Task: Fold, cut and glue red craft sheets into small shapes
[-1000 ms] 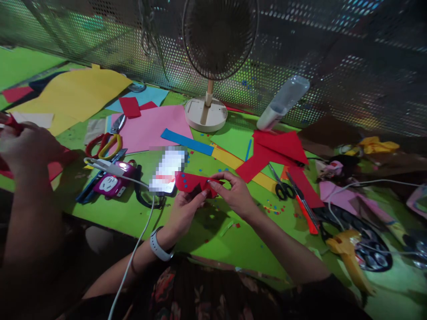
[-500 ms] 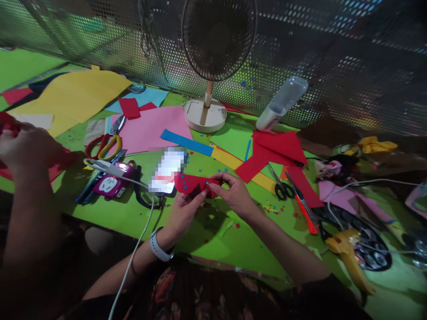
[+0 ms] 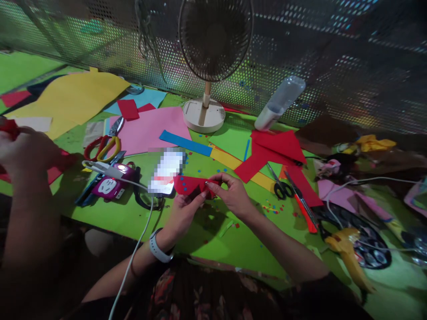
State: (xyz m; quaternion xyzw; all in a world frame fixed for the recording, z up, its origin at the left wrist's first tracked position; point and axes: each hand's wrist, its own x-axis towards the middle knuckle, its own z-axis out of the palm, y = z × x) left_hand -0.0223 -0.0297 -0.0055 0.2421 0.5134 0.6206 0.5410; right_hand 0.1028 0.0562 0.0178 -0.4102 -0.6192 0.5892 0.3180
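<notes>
A small red paper cutout [image 3: 191, 184] with blue dots on it is held just above the green table [image 3: 133, 213]. My left hand [image 3: 183, 213], with a white watch on the wrist, pinches its near edge from below. My right hand [image 3: 231, 193] pinches its right end from above with fingertips pressed together. A phone [image 3: 165, 171] on a white cable lies just left of the cutout.
Another person's hand [image 3: 25, 151] at the far left holds red paper. Red-and-yellow scissors [image 3: 103, 144], a purple power strip [image 3: 111, 182], black scissors [image 3: 278, 180], a red cutter [image 3: 303, 204], a yellow glue gun [image 3: 347, 253], a desk fan [image 3: 208, 62], a tipped bottle [image 3: 278, 106] and coloured sheets surround me.
Both my hands keep pinching the red cutout with almost no movement. The view has shifted slightly. The other person's hand at the left has moved a little.
</notes>
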